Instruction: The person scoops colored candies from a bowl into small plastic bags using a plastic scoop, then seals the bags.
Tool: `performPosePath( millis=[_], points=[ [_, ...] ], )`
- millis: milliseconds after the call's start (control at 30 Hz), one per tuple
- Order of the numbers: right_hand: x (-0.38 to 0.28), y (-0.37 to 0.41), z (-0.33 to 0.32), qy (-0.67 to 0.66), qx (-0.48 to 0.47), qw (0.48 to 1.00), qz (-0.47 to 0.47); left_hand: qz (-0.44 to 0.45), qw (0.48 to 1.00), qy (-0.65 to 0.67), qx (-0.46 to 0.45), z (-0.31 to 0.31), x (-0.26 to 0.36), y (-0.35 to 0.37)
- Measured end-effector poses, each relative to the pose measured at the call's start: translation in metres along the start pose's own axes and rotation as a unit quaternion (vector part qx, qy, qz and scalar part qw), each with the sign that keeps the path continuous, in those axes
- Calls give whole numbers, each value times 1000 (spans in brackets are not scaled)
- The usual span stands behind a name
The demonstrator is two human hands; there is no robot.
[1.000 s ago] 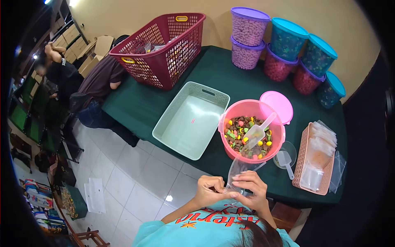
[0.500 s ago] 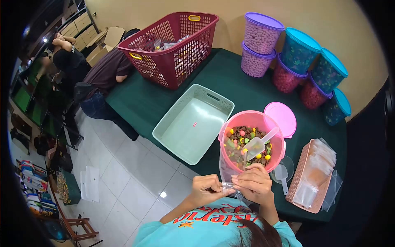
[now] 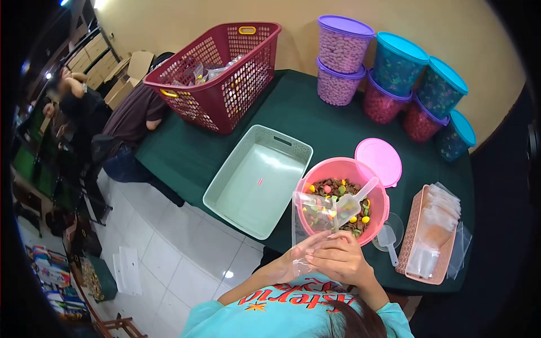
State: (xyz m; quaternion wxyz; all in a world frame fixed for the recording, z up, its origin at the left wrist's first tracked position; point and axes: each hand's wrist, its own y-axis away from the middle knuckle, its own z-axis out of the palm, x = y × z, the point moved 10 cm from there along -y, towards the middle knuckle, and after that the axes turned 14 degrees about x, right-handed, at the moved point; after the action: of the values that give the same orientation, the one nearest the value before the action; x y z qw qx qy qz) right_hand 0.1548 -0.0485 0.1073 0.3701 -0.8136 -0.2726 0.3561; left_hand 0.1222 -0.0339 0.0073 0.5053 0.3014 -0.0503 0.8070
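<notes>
Close to my body, both hands hold a clear plastic bag (image 3: 304, 218) in front of the pink tub. My left hand (image 3: 296, 256) lies against the bag, its fingers partly hidden behind the plastic and my other hand. Pressed over them, my right hand (image 3: 341, 258) has its fingers together on the bag's lower part. The bag's upper part stands up and overlaps the tub's near left rim. Inside the pink tub (image 3: 381, 217) are brown pieces with yellow, green and pink candies. A clear scoop (image 3: 348, 210) rests on this mix.
A pale green tray (image 3: 225, 217) stands left of the tub, with a maroon basket (image 3: 248, 84) of bags behind. A pink lid (image 3: 378, 162), another scoop (image 3: 387, 239) and a bag-filled basket (image 3: 407, 265) are near. Stacked tubs (image 3: 342, 50) line the wall. A person (image 3: 132, 112) bends beside the table.
My left hand has turned from a closed grip to a flatter pose against the bag. The bag now stands more upright and spread flat, and my hands are closer together. The view has shifted slightly.
</notes>
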Motion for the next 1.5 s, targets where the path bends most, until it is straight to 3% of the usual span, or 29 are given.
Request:
performPosePath(
  millis=[133,233,300,367,800,900,1367,1500],
  points=[
    [1,-7,17,20,14,999,26,-58,993,104,-24,-14,9,-2],
    [6,-10,29,32,24,998,50,-65,996,46,-33,-20,21,-2],
    [9,-15,34,50,35,996,71,-82,994,74,-18,-19,31,-1],
    [14,-20,40,64,36,993,95,-93,992,5,87,-42,37,-4],
    [23,-26,52,149,86,965,197,-163,986,23,36,-60,63,-10],
    [18,-29,47,192,105,949,225,-159,985,-11,63,-73,63,-14],
    [22,-16,35,274,246,904,216,-30,999,-18,-41,-37,73,-24],
    [28,-16,33,283,232,909,200,13,997,22,-72,-28,74,-27]
  ],
)
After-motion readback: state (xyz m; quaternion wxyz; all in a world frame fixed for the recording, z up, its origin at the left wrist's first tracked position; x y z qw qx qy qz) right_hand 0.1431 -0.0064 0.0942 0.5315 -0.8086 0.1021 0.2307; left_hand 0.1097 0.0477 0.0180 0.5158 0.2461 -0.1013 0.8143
